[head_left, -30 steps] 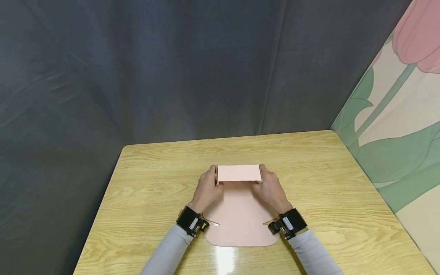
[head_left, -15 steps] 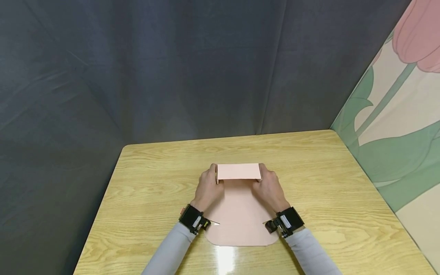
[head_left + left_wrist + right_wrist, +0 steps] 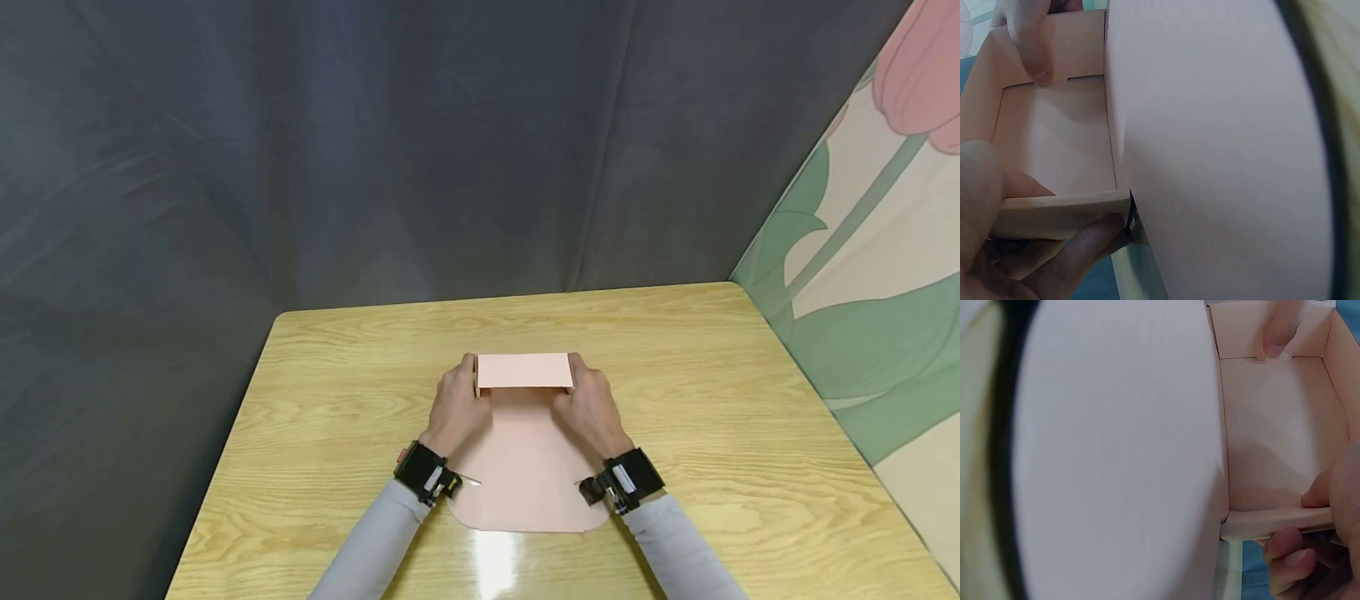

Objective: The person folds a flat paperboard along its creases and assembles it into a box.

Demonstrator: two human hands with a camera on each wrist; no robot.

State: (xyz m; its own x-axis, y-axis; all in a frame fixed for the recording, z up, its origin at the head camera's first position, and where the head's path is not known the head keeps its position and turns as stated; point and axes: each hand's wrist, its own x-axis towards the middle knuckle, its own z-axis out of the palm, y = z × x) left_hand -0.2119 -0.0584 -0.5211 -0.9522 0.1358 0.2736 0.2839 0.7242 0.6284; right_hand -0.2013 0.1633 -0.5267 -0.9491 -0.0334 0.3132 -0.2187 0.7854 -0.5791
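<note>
A pale pink cardboard box (image 3: 525,371) stands mid-table with its side walls folded up. Its long lid panel (image 3: 532,475) lies toward me and has rounded corners and a slit on each side. My left hand (image 3: 456,412) grips the left side wall (image 3: 1066,215), thumb inside and fingers outside. On the opposite side, my right hand (image 3: 594,412) pinches the right wall (image 3: 1275,522) the same way. Both thumbs reach down toward the box floor (image 3: 1279,431), seen bare in both wrist views. In the head view the far wall hides most of the fingertips.
The wood-grain table (image 3: 337,383) extends around the box on all sides. A dark curtain (image 3: 450,150) hangs behind its far edge. At the right is a cloth with a tulip print (image 3: 862,250). A black wrist camera (image 3: 427,472) sits on each wrist.
Both hands keep their hold on the side walls. The wrists have shifted slightly inward and forward, and the head view has shifted a little. The box otherwise looks the same.
</note>
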